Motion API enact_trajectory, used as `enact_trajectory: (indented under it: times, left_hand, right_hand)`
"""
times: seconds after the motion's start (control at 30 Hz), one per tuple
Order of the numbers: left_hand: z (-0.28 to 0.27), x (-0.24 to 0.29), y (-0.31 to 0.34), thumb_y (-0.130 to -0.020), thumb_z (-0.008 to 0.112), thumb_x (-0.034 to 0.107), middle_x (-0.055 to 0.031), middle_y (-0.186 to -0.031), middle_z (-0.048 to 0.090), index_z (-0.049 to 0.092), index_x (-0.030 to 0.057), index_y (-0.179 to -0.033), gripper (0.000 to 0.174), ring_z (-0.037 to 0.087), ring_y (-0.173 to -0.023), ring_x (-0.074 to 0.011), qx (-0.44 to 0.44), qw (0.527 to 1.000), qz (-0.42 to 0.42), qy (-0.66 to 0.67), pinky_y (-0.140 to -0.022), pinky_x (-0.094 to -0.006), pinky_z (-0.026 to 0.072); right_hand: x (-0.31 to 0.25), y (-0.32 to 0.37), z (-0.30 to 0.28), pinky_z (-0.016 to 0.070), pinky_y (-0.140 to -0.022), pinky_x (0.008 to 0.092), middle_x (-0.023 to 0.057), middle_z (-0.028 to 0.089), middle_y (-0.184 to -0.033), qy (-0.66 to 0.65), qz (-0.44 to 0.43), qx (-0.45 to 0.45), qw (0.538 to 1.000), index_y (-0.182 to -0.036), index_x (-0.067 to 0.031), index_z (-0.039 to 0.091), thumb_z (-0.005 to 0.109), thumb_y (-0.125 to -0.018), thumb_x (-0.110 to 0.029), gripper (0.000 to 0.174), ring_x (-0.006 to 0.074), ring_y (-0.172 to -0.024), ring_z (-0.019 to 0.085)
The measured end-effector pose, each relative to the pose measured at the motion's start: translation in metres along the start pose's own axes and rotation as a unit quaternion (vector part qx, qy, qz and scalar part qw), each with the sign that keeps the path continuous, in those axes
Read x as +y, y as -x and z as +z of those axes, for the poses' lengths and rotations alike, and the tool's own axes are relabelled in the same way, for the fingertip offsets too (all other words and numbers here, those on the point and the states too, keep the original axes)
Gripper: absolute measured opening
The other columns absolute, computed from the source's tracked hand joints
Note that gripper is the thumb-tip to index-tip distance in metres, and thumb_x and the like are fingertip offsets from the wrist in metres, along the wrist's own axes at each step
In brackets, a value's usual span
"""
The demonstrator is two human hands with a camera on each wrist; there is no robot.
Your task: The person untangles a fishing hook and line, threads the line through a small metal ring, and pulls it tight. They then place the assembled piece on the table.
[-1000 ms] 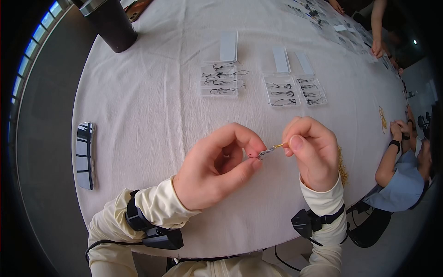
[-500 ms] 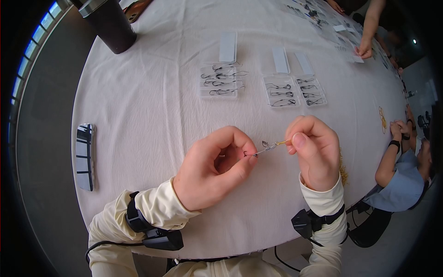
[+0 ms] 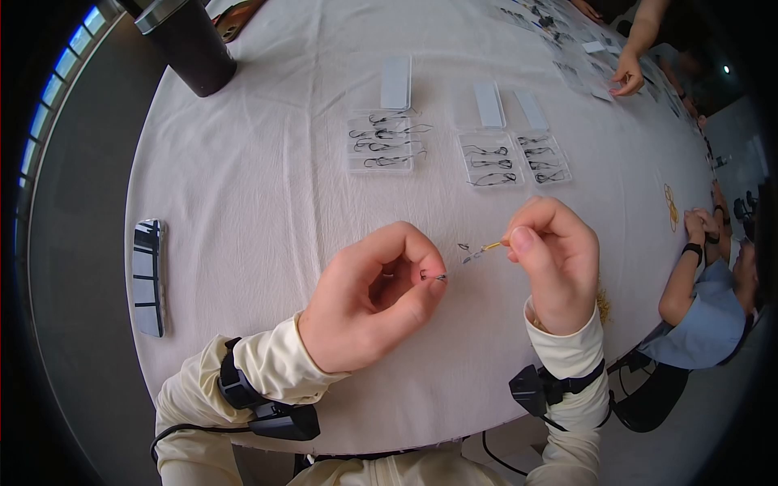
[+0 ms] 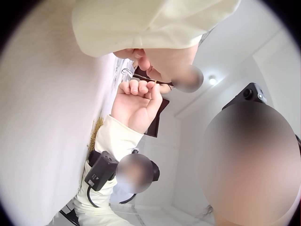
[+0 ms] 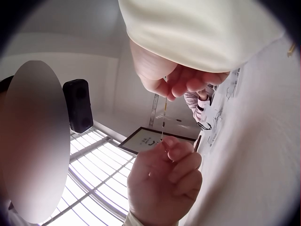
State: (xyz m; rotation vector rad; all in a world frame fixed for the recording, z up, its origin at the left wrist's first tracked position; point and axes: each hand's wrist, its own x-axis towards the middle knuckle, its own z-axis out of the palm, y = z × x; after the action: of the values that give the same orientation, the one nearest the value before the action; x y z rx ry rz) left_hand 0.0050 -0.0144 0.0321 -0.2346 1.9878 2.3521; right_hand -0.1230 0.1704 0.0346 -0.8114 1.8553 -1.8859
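My left hand pinches a small dark fishing hook between thumb and forefinger, its bend showing inside the fingertips. My right hand, to the right and slightly higher, pinches a thin gold twist tie. Beside the tie's free end, between the hands, are bits of grey tackle and a small dark loop. In the right wrist view a fine line runs from the gold tie down to the left fingertips. Both hands are over the white-covered table.
Beyond the hands stand several open clear boxes, including one with dark hooked leaders. A phone lies left and a black tumbler far left. Gold ties are by the right wrist. Another person's hand reaches over packets at upper right.
My hands have drawn apart, opening a gap between the left fingertips and the gold tie. The right hand rose slightly. The other person's hand at upper right moved leftward over the table.
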Motion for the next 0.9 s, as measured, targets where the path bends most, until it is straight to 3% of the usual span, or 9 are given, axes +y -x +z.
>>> enact_trajectory:
  times: [0.1, 0.23, 0.3, 0.33, 0.4, 0.6, 0.8, 0.9]
  left_hand:
    - [0.000, -0.001, 0.000, -0.095, 0.062, 0.006, 0.0006, -0.092, 0.053, 0.055, 0.0043, -0.096, 0.008, 0.046, -0.079, -0.0058, 0.007, 1.000, 0.009, 0.010, -0.071, -0.0231, 0.0394]
    - [0.003, -0.001, 0.001, -0.094, 0.062, 0.006, -0.0004, -0.095, 0.053, 0.055, 0.0043, -0.097, 0.008, 0.047, -0.082, -0.0066, 0.014, 1.000, 0.008, 0.019, -0.073, -0.0232, 0.0404]
    - [0.004, -0.003, 0.000, -0.094, 0.062, 0.003, 0.0052, -0.086, 0.051, 0.057, 0.0040, -0.098, 0.007, 0.042, -0.071, -0.0007, 0.021, 0.999, 0.044, 0.019, -0.062, -0.0183, 0.0348]
    - [0.004, -0.004, 0.000, -0.094, 0.062, 0.003, 0.0052, -0.086, 0.051, 0.057, 0.0040, -0.098, 0.007, 0.042, -0.071, -0.0007, 0.022, 0.999, 0.044, 0.019, -0.062, -0.0183, 0.0348]
    - [0.004, -0.004, 0.000, -0.095, 0.061, 0.004, 0.0053, -0.085, 0.051, 0.057, 0.0043, -0.098, 0.005, 0.041, -0.070, -0.0013, 0.017, 0.998, 0.054, 0.027, -0.062, -0.0189, 0.0347]
    - [-0.002, -0.008, -0.001, -0.097, 0.058, 0.006, 0.0041, -0.088, 0.051, 0.056, 0.0049, -0.099, 0.003, 0.042, -0.075, -0.0031, -0.019, 0.997, 0.060, 0.046, -0.067, -0.0203, 0.0361]
    - [-0.003, -0.005, -0.001, -0.098, 0.055, 0.009, 0.0036, -0.089, 0.051, 0.055, 0.0063, -0.099, 0.003, 0.043, -0.081, -0.0043, -0.037, 0.990, 0.016, 0.132, -0.072, -0.0215, 0.0370]
    - [-0.004, -0.005, -0.003, -0.097, 0.054, 0.009, 0.0029, -0.089, 0.052, 0.055, 0.0060, -0.098, 0.004, 0.044, -0.077, -0.0049, -0.038, 0.987, 0.001, 0.157, -0.068, -0.0218, 0.0378]
  right_hand:
    - [0.001, 0.000, -0.002, 0.0417, -0.072, 0.0229, 0.0006, 0.061, -0.084, 0.067, -0.044, -0.021, 0.997, -0.091, 0.0004, 0.062, 0.064, -0.094, -0.004, 0.006, 0.0070, -0.076, 0.049]
    - [0.000, 0.001, 0.002, 0.0407, -0.073, 0.0237, 0.0005, 0.060, -0.084, 0.069, -0.041, -0.025, 0.996, -0.091, 0.0001, 0.062, 0.064, -0.093, -0.003, 0.004, 0.0080, -0.076, 0.047]
    - [0.000, 0.001, 0.002, 0.0442, -0.075, 0.0241, 0.0020, 0.062, -0.087, 0.059, -0.045, -0.037, 0.997, -0.094, 0.0003, 0.062, 0.062, -0.094, -0.004, 0.004, 0.0080, -0.079, 0.052]
    - [-0.002, 0.001, 0.003, 0.0442, -0.075, 0.0241, 0.0020, 0.062, -0.087, 0.059, -0.045, -0.037, 0.997, -0.094, 0.0003, 0.062, 0.062, -0.094, -0.004, 0.004, 0.0080, -0.079, 0.052]
    - [-0.007, 0.002, 0.006, 0.0487, -0.077, 0.0255, 0.0045, 0.064, -0.089, -0.036, 0.049, -0.061, 0.996, -0.101, 0.0009, 0.060, 0.059, -0.096, -0.005, 0.008, 0.0092, -0.084, 0.058]
    - [-0.001, 0.001, 0.004, 0.0509, -0.081, 0.0263, 0.0067, 0.064, -0.097, -0.131, 0.149, -0.141, 0.970, -0.112, 0.0023, 0.056, 0.058, -0.097, -0.006, 0.017, 0.0105, -0.090, 0.061]
    - [-0.001, 0.003, 0.009, 0.0490, -0.084, 0.0247, 0.0039, 0.061, -0.102, -0.134, 0.140, -0.158, 0.968, -0.114, 0.0023, 0.057, 0.062, -0.094, -0.001, 0.021, 0.0085, -0.094, 0.059]
    - [0.002, 0.004, 0.011, 0.0487, -0.081, 0.0241, 0.0028, 0.062, -0.099, -0.100, 0.100, -0.145, 0.979, -0.111, 0.0012, 0.060, 0.065, -0.092, 0.000, 0.019, 0.0081, -0.090, 0.059]
